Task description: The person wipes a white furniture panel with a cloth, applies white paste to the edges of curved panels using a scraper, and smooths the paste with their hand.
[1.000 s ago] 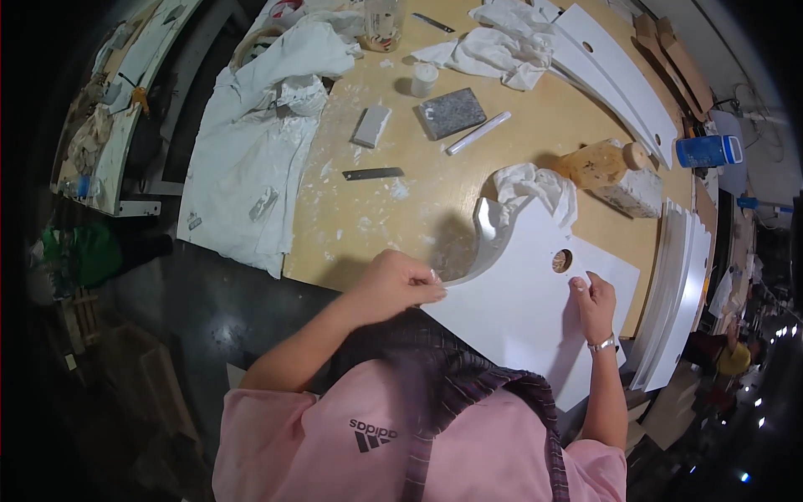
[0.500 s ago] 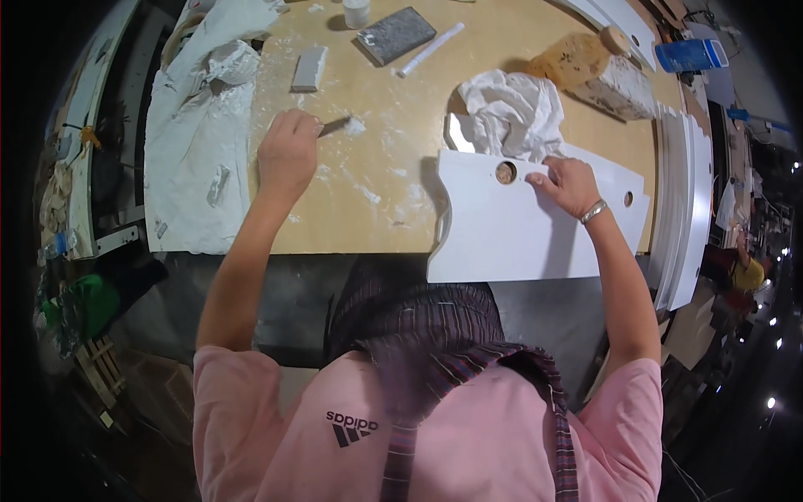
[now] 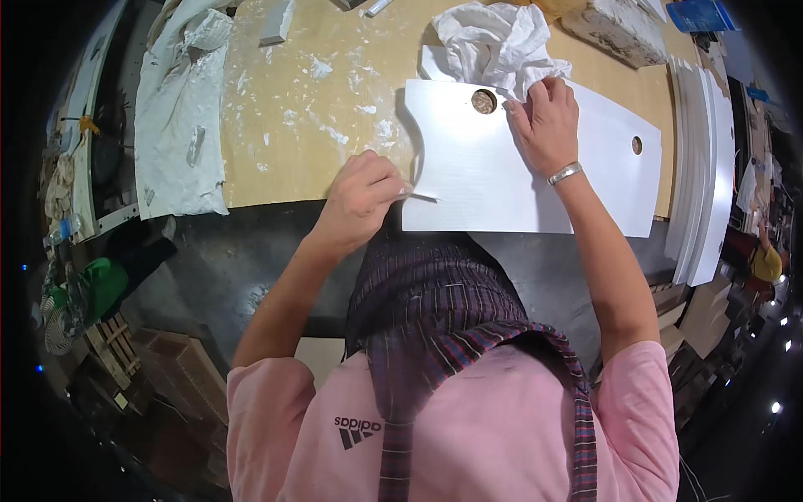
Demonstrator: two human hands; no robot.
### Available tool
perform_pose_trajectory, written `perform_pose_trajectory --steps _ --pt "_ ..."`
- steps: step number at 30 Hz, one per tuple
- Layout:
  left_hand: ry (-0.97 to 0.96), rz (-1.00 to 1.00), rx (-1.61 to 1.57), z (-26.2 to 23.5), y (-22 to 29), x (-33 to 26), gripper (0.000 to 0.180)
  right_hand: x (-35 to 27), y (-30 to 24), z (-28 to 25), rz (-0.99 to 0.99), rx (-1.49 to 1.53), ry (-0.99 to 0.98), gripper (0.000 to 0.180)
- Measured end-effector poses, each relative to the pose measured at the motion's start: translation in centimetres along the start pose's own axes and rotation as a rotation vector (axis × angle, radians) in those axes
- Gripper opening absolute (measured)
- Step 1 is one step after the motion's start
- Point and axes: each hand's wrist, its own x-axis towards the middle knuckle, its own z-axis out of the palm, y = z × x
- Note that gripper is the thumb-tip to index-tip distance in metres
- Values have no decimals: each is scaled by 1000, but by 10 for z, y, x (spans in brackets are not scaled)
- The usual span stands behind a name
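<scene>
A white panel [image 3: 468,167] with a wavy left end and round holes lies flat on the table, its near edge jutting past the table's front. My right hand [image 3: 549,125] holds the panel at its far edge, thumb on top near the left hole, beside a crumpled white cloth [image 3: 493,42]. Closed round a small thin putty knife [image 3: 424,197], my left hand [image 3: 361,197] is at the panel's left end. The blade lies over the panel's lower left part; its handle is hidden in my fingers.
White smears mark the wooden table [image 3: 284,151]. A whitened sheet [image 3: 180,125] drapes its left side. A grey block [image 3: 277,23] lies farther back. At the right stand several long white boards [image 3: 698,167]; behind them is a blue container [image 3: 701,15]. A powder-stained bottle [image 3: 615,32] lies far right.
My left hand has moved right and nearer with the putty knife, from the smeared table to the panel. My right hand stays at the panel's far edge. The view has shifted down.
</scene>
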Motion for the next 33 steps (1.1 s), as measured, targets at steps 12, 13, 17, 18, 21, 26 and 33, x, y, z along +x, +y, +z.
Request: perform_pose_trajectory --steps 12,13,17,18,21,26,33 --pt "27 41 47 2 4 -19 11 -2 2 3 -11 -35 23 26" --pt "-30 84 49 2 2 -24 11 -2 3 3 -13 -28 29 26" --pt "-20 122 -44 2 11 -35 12 -3 6 6 -11 -55 21 27" --pt "-16 118 -47 3 9 -26 12 -3 5 6 -14 -57 16 27" --pt "38 91 20 4 5 -13 11 -2 1 4 -4 -70 -6 27" --pt "-130 165 -115 5 13 -40 15 -3 5 5 5 -78 5 27" --pt "-86 183 -39 -1 7 -35 7 -2 5 6 3 -76 -20 28"
